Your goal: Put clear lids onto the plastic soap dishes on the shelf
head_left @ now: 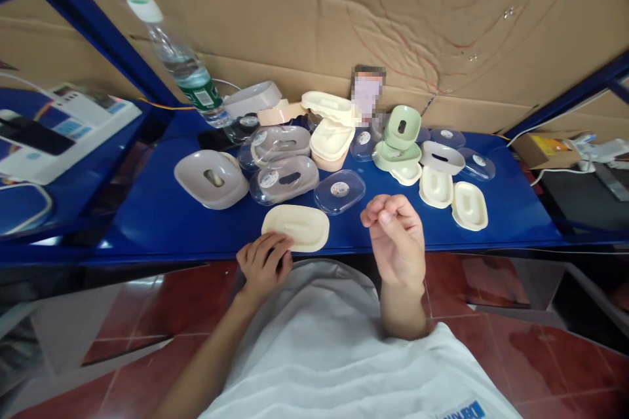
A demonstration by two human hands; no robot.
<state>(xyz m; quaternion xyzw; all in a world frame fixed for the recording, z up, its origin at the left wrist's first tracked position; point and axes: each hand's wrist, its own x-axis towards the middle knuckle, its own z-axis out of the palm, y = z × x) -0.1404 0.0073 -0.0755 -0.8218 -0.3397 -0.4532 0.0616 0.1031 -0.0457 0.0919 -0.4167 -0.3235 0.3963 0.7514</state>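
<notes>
Touching a cream oval piece [304, 226] with the left hand [264, 265]

Lying flat on the blue table [147, 226], with the table's front edge just on the near side. Looking pale, matte and slightly yellow, with rounded ends, a thin smooth rim and a faint oblong form along the middle; cannot tell whether raised or sunken. Resting left fingers, bent and a little spread, on the piece's near-left rim; cannot tell whether pinching with the thumb too. Holding the right hand [396, 236] up to the right of the piece, well apart from it, fingertips pressed together against the thumb; cannot tell about any small thing between them. Behind the piece and to the right, a clear lid [351, 195] with a round label. Behind it and to the left, a slotted grey container [189, 173].
</notes>
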